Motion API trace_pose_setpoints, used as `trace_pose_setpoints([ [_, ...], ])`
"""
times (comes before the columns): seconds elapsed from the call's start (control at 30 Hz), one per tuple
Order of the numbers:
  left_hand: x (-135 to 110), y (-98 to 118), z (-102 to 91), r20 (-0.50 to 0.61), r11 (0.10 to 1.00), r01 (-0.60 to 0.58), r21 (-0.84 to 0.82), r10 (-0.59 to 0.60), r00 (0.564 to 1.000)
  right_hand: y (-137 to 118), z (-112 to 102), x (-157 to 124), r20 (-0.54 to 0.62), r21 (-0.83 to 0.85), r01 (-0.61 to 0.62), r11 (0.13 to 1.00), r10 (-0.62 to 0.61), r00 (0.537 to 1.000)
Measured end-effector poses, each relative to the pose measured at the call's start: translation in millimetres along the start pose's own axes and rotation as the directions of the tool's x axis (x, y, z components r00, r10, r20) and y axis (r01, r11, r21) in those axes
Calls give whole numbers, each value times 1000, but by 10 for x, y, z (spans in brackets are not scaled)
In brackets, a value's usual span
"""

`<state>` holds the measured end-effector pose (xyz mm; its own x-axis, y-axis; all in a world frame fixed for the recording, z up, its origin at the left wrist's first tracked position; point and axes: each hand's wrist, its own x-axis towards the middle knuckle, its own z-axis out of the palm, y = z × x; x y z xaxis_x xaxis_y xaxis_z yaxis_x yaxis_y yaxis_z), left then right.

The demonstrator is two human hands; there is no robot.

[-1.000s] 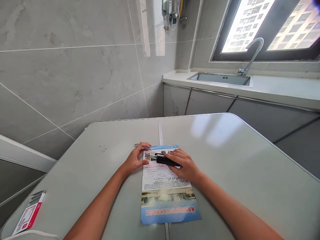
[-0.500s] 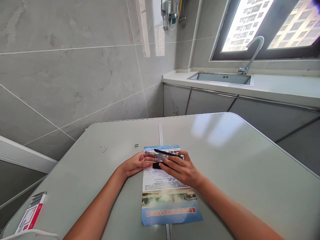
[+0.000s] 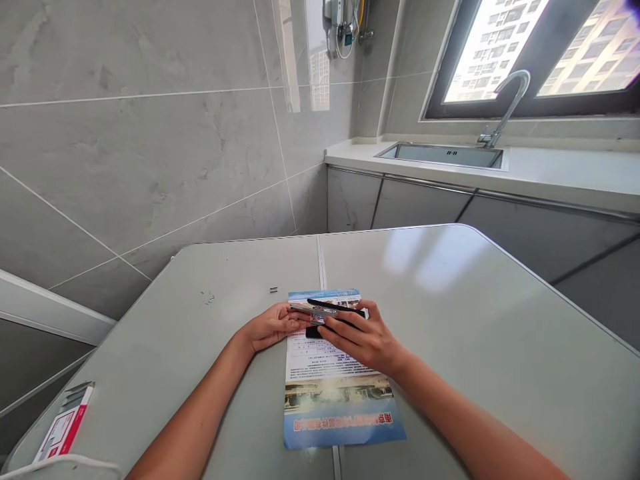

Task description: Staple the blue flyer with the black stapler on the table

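A stapler point(image 3: 316, 331) with a black top arm, a silver magazine and a black base is spread apart over a printed sheet point(image 3: 340, 427). My right hand point(image 3: 363, 340) wraps round its rear end, fingers across the side. At its front, my left hand point(image 3: 280, 327) has thumb and fingers closed at the silver magazine and base. Whether staples lie inside the magazine is too small to tell. The sheet, blue at both ends with a photo strip and text, lies flat on the table under both hands.
Short staple strips point(image 3: 273, 290) lie just beyond the sheet, and several loose staples point(image 3: 207, 298) are scattered to the left. A red and white packet point(image 3: 65, 423) and a white cable point(image 3: 75, 460) are at the table's near left. A sink point(image 3: 445, 155) is set in the back counter.
Both hands and the stapler hold nearly the same pose. The view has shifted very slightly; nothing was taken up or let go.
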<state>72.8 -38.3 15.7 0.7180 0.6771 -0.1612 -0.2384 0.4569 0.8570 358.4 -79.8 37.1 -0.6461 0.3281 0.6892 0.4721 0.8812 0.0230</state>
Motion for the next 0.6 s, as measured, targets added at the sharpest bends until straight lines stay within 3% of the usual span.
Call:
trace_pose_setpoints([
  [0.13, -1, 4, -33, -50, 1000, 17, -9, -17, 999, 57, 48, -86, 10, 9, -88, 996, 88, 996],
  [0.27, 7, 42, -39, -114, 998, -64, -19, 62, 992, 128, 86, -145, -123, 8, -189, 982, 189, 974],
  [0.43, 38, 87, -48, -306, 977, -201, -69, 172, 937, 150, 136, -104, -263, 272, -337, 901, 407, 875],
  [0.5, 53, 87, -66, -380, 968, -235, -84, 187, 906, 150, 147, -91, -203, 380, -382, 843, 479, 854],
  [0.6, 71, 73, -92, -442, 961, -261, -92, 196, 876, 148, 157, -102, -39, 492, -417, 764, 498, 866],
])
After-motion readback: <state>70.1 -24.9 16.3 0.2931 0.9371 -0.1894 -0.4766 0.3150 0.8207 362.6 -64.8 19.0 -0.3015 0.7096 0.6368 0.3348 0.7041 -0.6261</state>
